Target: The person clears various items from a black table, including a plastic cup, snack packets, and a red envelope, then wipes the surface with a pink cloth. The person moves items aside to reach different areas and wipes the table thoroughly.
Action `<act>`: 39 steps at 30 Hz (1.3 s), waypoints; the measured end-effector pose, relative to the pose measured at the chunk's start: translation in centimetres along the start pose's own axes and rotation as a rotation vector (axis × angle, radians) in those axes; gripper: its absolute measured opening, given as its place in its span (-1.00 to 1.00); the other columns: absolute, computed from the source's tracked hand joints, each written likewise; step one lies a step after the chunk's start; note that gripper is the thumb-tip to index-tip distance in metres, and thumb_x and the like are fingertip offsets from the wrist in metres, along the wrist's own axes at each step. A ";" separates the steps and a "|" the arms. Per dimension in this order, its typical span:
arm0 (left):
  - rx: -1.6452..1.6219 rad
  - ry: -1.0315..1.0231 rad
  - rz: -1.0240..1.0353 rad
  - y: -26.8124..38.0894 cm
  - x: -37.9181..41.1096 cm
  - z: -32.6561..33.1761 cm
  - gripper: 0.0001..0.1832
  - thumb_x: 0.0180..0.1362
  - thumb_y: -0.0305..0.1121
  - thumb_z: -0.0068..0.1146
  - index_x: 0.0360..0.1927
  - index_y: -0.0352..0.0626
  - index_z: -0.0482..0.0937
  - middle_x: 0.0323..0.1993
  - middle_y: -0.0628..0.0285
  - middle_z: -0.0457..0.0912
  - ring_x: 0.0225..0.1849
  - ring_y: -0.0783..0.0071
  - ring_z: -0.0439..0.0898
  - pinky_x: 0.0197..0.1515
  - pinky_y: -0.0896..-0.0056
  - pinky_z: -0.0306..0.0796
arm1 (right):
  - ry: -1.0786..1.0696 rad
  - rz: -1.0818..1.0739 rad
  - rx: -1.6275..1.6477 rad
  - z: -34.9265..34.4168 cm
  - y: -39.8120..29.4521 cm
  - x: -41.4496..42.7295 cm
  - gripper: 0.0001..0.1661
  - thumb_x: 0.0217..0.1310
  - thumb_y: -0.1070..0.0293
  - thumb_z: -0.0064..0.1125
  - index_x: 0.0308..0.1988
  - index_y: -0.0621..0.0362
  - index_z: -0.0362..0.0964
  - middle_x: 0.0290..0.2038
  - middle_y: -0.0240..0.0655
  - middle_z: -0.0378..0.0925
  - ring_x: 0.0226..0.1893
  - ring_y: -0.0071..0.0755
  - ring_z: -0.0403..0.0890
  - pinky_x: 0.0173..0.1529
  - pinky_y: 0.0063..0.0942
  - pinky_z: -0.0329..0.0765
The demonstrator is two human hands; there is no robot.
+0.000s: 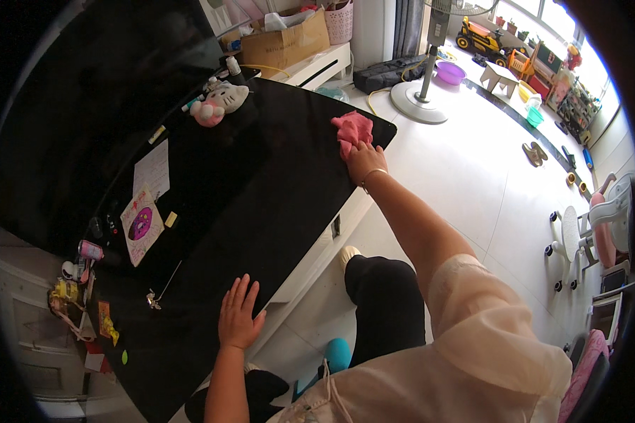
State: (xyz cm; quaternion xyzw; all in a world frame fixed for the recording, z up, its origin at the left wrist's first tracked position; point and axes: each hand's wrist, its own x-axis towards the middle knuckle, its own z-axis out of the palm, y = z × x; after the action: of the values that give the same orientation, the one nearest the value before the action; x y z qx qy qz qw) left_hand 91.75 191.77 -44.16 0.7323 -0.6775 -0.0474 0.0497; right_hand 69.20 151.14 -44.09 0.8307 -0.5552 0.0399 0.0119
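On the right-hand end of a glossy black tabletop [254, 174], near its rounded corner, lies a crumpled pink cloth [354, 129]. My right hand [366, 160] presses on the cloth's near edge, its fingers bent over the fabric. Flat on the black surface by the near edge rests my left hand [239, 312], fingers slightly apart and holding nothing. A drawing of a purple donut [144, 224] overlaps a written sheet of paper [153, 169] left of the middle. Beside them is a small yellowish block [171, 219]. A thin chain with a silvery ornament [152, 300] lies left of my left hand.
A plush cat toy [225, 100] and small bottles stand at the table's back. Small items line its left end. Beyond are a cardboard box [286, 47] and a pedestal fan [420, 100]. A wheeled chair [569, 243] is at the right; my legs are beside the table.
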 end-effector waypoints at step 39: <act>-0.026 -0.003 -0.054 0.2 -0.4 -0.4 -0.24 0.12 -0.21 0.29 0.42 0.08 0.28 0.52 0.26 0.08 0.52 0.19 0.08 0.48 0.05 0.06 | -0.283 0.210 1.629 2.5 -9.6 -7.9 -0.46 0.29 -0.01 0.19 -0.05 0.29 0.57 -0.24 -0.27 0.66 -0.26 -0.42 0.65 -0.22 -0.44 0.60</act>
State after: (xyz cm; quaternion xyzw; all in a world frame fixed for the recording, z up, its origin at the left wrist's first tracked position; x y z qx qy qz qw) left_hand 91.54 192.16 -43.74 0.7497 -0.6567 -0.0589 0.0569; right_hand 75.14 161.97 -46.99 0.5202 -0.4234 0.3253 -0.6666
